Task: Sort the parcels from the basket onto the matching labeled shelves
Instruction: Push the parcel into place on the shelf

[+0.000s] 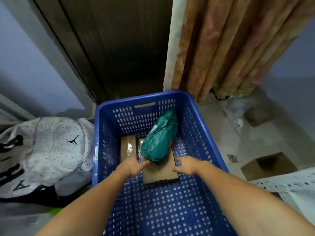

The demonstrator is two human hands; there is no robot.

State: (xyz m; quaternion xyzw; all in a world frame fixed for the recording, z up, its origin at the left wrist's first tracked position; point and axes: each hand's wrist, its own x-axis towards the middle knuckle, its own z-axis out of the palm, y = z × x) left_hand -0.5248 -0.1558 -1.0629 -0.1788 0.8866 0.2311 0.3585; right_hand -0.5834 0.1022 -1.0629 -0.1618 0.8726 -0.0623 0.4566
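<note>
A blue perforated plastic basket [201, 133] stands on the floor below me. Inside lie a cardboard box [158, 172], a second smaller cardboard box [128, 147] to its left, and a green plastic mailer bag [160, 142] leaning across the larger box toward the far wall. My left hand [132, 166] reaches into the basket at the left edge of the larger box, thumb pointing at the bag's lower end. My right hand [186, 165] is at the box's right edge, fingers loosely bent. Neither hand plainly grips anything.
A white speckled bag [51, 150] with black lettering lies left of the basket. A dark door [119, 48] and a patterned curtain [230, 48] stand behind. An open cardboard box [267, 166] sits on the floor at right, next to a white perforated shelf rail [286, 181].
</note>
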